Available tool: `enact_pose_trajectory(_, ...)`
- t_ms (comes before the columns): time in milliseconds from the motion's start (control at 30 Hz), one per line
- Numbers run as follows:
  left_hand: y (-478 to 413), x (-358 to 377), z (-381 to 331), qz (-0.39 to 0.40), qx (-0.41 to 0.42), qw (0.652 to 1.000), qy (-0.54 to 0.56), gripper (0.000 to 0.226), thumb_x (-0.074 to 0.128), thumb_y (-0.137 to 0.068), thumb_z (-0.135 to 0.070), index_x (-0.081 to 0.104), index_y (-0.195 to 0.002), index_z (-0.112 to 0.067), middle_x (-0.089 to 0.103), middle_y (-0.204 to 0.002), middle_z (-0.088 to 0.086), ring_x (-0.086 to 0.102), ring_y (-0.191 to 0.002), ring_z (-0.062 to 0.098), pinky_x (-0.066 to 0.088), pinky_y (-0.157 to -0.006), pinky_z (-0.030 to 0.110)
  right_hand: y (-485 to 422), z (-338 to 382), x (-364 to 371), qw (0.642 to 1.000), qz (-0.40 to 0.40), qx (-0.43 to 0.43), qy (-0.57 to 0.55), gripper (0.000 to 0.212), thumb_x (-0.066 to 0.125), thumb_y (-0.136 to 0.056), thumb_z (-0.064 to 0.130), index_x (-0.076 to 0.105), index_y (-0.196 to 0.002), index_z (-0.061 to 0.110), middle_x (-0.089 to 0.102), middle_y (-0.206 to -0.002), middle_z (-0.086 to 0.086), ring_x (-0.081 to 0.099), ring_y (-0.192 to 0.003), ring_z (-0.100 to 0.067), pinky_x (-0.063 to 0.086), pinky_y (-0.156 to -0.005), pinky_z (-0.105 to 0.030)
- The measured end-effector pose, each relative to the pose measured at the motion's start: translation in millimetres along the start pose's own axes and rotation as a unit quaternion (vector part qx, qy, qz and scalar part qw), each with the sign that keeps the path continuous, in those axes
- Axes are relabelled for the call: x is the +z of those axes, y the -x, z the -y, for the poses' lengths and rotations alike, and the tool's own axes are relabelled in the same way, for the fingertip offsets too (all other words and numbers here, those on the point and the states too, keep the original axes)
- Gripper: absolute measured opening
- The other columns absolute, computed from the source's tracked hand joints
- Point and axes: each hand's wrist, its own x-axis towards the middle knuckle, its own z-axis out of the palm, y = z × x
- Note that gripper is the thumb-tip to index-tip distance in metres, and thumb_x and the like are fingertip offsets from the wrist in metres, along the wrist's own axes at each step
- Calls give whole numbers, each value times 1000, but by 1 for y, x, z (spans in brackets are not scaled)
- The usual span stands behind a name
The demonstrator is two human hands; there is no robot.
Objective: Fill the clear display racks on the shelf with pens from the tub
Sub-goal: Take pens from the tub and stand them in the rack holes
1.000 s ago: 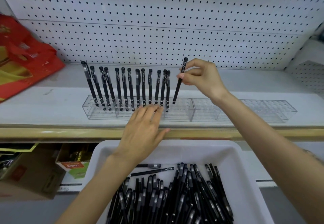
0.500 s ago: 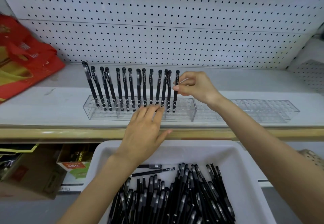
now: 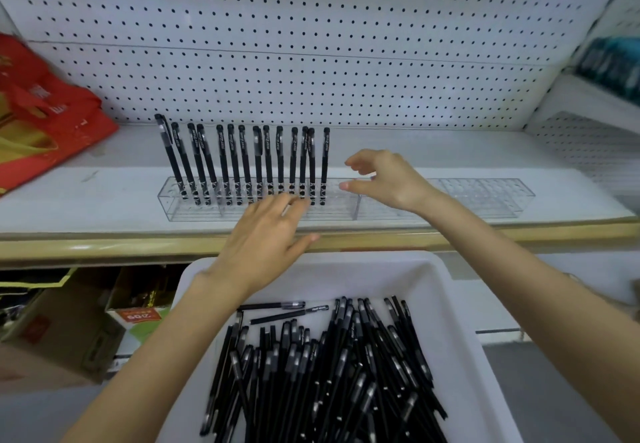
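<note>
Fourteen or so black pens (image 3: 258, 165) stand in the left clear rack (image 3: 194, 212) at 12 o'clock, upright or slightly tilted, from its left end to past its middle. The rest of that rack and the whole right rack (image 3: 478, 200), at 2 o'clock, hold none that I can see. I judge the task to be in its early part, with most holes unfilled. My right hand (image 3: 384, 179) hovers just beside the last pen at 1 o'clock, fingers loosely apart, released and grasping nothing. My left hand (image 3: 266, 238) lies with straight fingers against the front of the left rack and grasps nothing either. The white tub (image 3: 446, 290), at 6 o'clock below the shelf edge, holds a deep heap of loose pens (image 3: 329, 373), the supply. The shelf (image 3: 104, 200) is white with a tan front lip and is backed by white pegboard (image 3: 311, 44). A red bag (image 3: 45, 120) lies on it at 10 o'clock, and cardboard cartons (image 3: 69, 331) sit lower at 8 o'clock.
</note>
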Motion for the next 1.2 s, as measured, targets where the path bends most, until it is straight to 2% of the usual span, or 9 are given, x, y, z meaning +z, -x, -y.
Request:
enact_pose_trajectory(133, 20, 0, -12, 13, 9, 1000, -5, 60, 37, -96, -52, 33, -145, -18, 43, -141, 1, 39, -130, 17, 30, -108, 35, 50, 4, 8, 985, 49, -66, 152, 60, 63, -86, 47, 47, -137, 18, 47, -141, -4, 38, -131, -22, 35, -105, -38)
enact_pose_trajectory(233, 41, 6, -21, 36, 18, 999, -21, 58, 37, -96, -52, 34, -144, -20, 44, -140, 1, 39, -129, 18, 30, -108, 35, 84, 2, 16, 964, 64, -106, 237, 63, 58, -89, 50, 43, -140, 16, 43, -143, -5, 35, -131, -23, 32, -106, -36)
enact_pose_trajectory(367, 68, 23, -25, 77, 7, 997, -22, 59, 37, -96, -53, 33, -144, -19, 43, -141, 1, 37, -131, 19, 31, -108, 36, 124, -6, 33, 955, 86, -112, 262, 64, 52, -90, 54, 41, -141, 17, 43, -141, -4, 36, -129, -22, 30, -107, -36)
enact_pose_trajectory(600, 114, 64, -31, 152, -65, 986, 31, 59, 38, -95, -55, 37, -142, -20, 46, -138, 1, 42, -127, 21, 40, -100, 34, 176, -37, 88, 967, 191, 19, 167, 72, 55, -88, 56, 36, -144, 16, 41, -140, -8, 38, -130, -27, 37, -103, -37)
enact_pose_trajectory(733, 131, 88, -29, 192, -123, 972, 60, 60, 43, -92, -59, 41, -136, -18, 45, -132, 2, 44, -123, 21, 44, -95, 35, 194, -53, 112, 959, 245, 119, 72, 80, 62, -84, 56, 33, -145, 14, 33, -148, -13, 35, -136, -29, 36, -108, -39)
enact_pose_trajectory(900, 142, 105, -28, 225, -188, 950, 107, 67, 51, -82, -69, 45, -128, -20, 41, -127, -2, 50, -115, 16, 48, -88, 34, 207, -60, 126, 961, 215, 173, -31, 81, 69, -81, 47, 34, -143, 8, 40, -142, -13, 46, -127, -25, 39, -105, -31)
enact_pose_trajectory(1033, 142, 113, -29, 223, -218, 939, 144, 64, 61, -76, -68, 48, -118, -22, 42, -122, -2, 53, -106, 15, 50, -87, 34, 208, -63, 132, 960, 197, 192, -60, 81, 72, -80, 44, 35, -141, 6, 48, -134, -13, 52, -118, -22, 40, -90, -22)
enact_pose_trajectory(1200, 143, 119, -31, 240, -244, 922, 183, 51, 67, -71, -66, 54, -100, -26, 46, -113, -2, 56, -97, 13, 50, -87, 34, 201, -73, 142, 956, 160, 231, -85, 71, 75, -77, 45, 45, -130, 7, 52, -105, -1, 52, -94, -15, 42, -81, -22)
